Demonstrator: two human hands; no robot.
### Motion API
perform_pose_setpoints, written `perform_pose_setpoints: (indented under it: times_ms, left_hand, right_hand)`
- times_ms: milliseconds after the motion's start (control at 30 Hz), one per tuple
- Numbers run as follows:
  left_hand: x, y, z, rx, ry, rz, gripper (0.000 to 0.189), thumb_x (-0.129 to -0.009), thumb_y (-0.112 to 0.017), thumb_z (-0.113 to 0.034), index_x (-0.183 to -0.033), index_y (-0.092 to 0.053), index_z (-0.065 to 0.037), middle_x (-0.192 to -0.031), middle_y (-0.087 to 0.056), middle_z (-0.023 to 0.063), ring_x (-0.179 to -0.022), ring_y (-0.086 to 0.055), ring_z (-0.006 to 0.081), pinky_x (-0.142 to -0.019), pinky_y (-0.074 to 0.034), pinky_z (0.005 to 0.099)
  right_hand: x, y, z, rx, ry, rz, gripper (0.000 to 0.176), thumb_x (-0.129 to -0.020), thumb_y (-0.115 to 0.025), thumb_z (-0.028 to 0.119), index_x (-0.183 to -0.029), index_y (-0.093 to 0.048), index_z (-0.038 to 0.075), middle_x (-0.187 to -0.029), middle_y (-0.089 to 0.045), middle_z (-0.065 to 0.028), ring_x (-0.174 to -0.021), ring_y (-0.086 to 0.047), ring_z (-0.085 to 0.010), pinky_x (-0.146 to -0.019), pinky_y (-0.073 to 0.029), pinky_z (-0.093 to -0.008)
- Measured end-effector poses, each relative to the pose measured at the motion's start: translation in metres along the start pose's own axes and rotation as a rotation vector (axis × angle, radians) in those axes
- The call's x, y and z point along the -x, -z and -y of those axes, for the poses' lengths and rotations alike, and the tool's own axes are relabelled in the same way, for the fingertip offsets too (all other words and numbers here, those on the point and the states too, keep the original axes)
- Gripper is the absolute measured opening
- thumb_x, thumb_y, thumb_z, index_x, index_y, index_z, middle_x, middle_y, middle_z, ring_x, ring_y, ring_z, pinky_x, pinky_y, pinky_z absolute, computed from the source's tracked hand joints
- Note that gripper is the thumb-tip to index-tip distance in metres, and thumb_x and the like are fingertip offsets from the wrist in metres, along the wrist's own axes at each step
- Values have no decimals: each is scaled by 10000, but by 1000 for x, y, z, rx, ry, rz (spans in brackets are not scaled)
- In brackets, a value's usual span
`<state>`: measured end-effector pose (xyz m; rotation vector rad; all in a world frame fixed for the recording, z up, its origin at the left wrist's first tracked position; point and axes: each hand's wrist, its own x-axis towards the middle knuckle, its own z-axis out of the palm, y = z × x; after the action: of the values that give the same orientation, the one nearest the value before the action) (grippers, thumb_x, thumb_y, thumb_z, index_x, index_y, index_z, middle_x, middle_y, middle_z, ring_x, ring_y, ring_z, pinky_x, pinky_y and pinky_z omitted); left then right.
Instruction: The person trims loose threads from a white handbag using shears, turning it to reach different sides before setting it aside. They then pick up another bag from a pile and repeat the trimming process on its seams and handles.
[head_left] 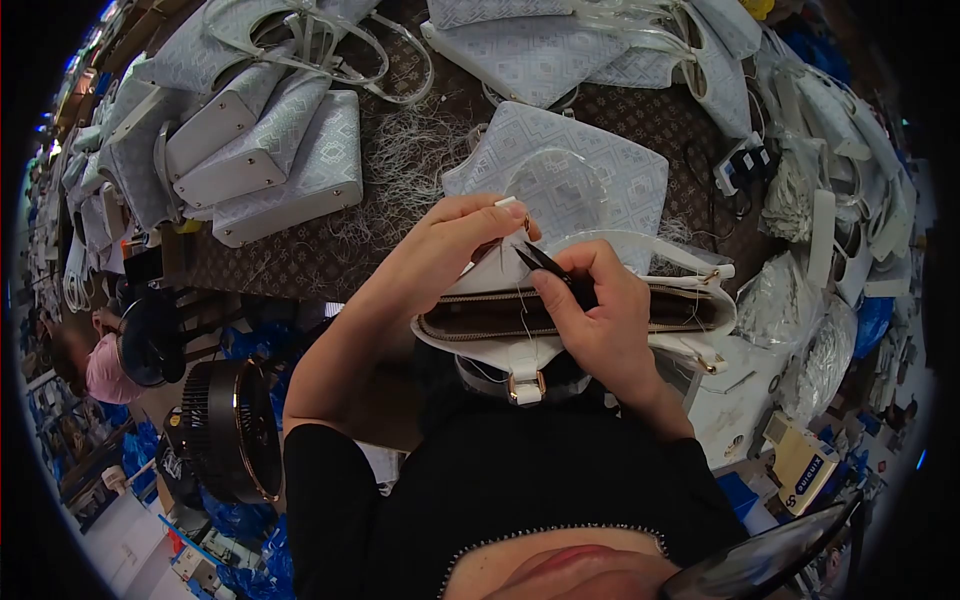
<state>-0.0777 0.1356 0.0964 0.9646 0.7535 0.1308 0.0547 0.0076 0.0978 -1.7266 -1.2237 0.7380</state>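
Note:
A white handbag (pixel 490 350) with an unzipped brown opening lies across the front edge of the table, close to my body. My left hand (pixel 455 240) pinches a white strap tab with a gold ring at the bag's far side. My right hand (pixel 600 310) is closed around small dark thread snips (pixel 543 262), whose tips point at the tab beside my left fingers. Loose white threads hang over the bag's zipper. Behind both hands a patterned pale bag (pixel 600 165) lies flat with its clear handle.
Finished-looking pale bags (pixel 295 180) are piled at the back left, and more (pixel 530 50) lie at the back. Thread scraps (pixel 415 170) cover part of the brown table (pixel 270 260). A black fan (pixel 225 430) stands at lower left. A person in pink (pixel 108 372) is farther left.

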Motion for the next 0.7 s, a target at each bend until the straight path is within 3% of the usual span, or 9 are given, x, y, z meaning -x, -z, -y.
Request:
perform_pose_setpoints:
  times_ms: [300,467,700]
  left_hand:
    - [2,-1,-1,9,20,-1,287,-898,-479,-283,-874,-626,-37,-729,-565,6,-675,-492,66,-612,-398,211]
    - [5,-4,-2,39,24,4,281,-900,-474,-276,-879,-620,-37,-737,-575,15,-684,-508,70,-621,-411,216]
    - [2,-2,4,75,21,13,270,-901,-471,-265,-882,-613,-35,-740,-576,16,-676,-512,66,-616,-414,210]
  right_hand:
    - [-2,1,5,125,83,-45,166,-794,-665,173,-812,-542,63,-622,-586,-32,-509,-579,-180,-469,-435,-280]
    - [-5,3,10,216,83,-1,308,-917,-478,333,-780,-552,67,-604,-561,-74,-485,-553,-242,-446,-405,-328]
    - [-10,2,11,299,61,32,320,-925,-456,333,-759,-533,71,-582,-547,-91,-490,-546,-272,-443,-391,-361]
